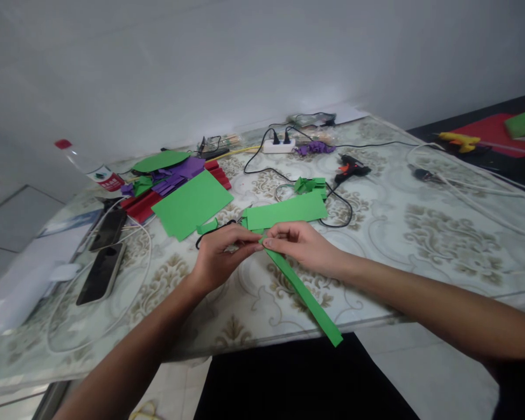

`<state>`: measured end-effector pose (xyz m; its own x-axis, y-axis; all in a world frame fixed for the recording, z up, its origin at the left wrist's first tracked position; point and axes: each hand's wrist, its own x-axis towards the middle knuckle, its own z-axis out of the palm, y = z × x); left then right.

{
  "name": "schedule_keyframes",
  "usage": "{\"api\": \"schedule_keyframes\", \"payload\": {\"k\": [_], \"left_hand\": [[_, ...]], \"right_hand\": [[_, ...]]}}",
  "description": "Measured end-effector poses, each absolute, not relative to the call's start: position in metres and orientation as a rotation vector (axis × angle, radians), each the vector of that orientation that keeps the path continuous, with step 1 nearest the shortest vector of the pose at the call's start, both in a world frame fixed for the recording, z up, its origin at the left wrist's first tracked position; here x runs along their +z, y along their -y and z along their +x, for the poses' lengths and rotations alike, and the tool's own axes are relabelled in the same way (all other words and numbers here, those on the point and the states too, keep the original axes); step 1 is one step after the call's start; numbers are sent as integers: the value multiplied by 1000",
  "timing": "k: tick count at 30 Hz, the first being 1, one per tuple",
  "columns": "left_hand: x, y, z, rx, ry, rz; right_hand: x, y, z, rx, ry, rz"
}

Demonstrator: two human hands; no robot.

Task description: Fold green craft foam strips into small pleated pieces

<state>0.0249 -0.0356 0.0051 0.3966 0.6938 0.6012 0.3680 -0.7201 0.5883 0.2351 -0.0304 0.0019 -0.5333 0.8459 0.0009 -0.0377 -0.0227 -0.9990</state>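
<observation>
A long green paper strip (305,294) is pinched at its upper end between my two hands, and its free end slants down to the right past the table's front edge. My left hand (223,254) grips that end from the left with thumb and forefinger. Close against it, my right hand (304,245) pinches the same end, its fingers curled. Just beyond my fingers lies a wider green paper piece (287,212). Black-handled scissors (219,228) lie partly hidden behind my left hand. Small green folded pieces (310,186) sit farther back.
At left are green sheets (195,204), purple paper (181,174), red corrugated paper (144,204), a bottle (102,175) and two phones (100,274). A black glue gun (352,168) and a power strip (279,146) stand behind. Cables cross the patterned table. A yellow glue gun (459,140) lies far right.
</observation>
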Motion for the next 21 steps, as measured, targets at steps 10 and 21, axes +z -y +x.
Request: {"api": "schedule_keyframes", "payload": {"k": [10, 21], "left_hand": [[5, 36, 25, 1233, -891, 2292], [10, 36, 22, 1189, -927, 2310]], "right_hand": [[4, 31, 235, 1663, 1549, -859], [4, 32, 235, 1648, 1553, -875]]}}
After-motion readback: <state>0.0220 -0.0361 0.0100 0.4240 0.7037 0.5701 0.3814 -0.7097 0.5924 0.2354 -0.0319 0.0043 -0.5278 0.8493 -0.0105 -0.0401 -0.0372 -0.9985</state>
